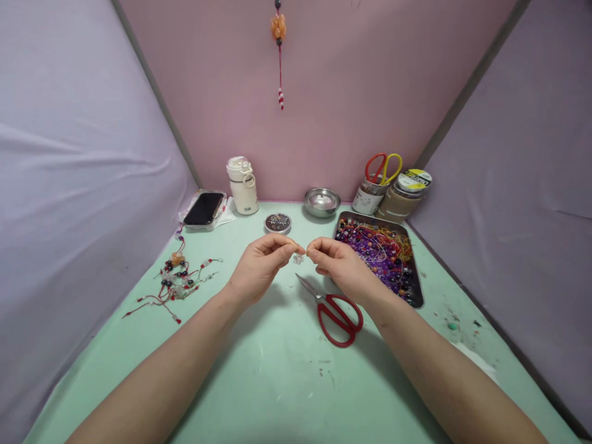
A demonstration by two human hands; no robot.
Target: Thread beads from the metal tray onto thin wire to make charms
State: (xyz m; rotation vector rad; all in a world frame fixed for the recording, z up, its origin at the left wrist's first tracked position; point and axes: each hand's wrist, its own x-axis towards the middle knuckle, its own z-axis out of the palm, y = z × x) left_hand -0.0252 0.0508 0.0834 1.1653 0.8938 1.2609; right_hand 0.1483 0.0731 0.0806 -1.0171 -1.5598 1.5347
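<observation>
My left hand (266,262) and my right hand (340,262) meet fingertip to fingertip above the middle of the table, each closed in a pinch. Whatever thin thing they grip is too small to make out. Just under the left fingertips shows a small clear flower-shaped bead piece (298,259); I cannot tell whether it hangs from them. Below the hands lie red-handled scissors (333,314), blades slightly apart and pointing up-left. Partly behind my right hand is a metal tray (419,280) full of purple, dark and red beads with loose threads.
Beaded red cords (178,280) lie at left. Along the back stand a phone (203,208), a white bottle (243,188), a round tin (277,223), a steel bowl (322,203), a scissor-holding jar (367,196) and a lidded jar (400,200). A beaded cord (279,28) hangs on the wall.
</observation>
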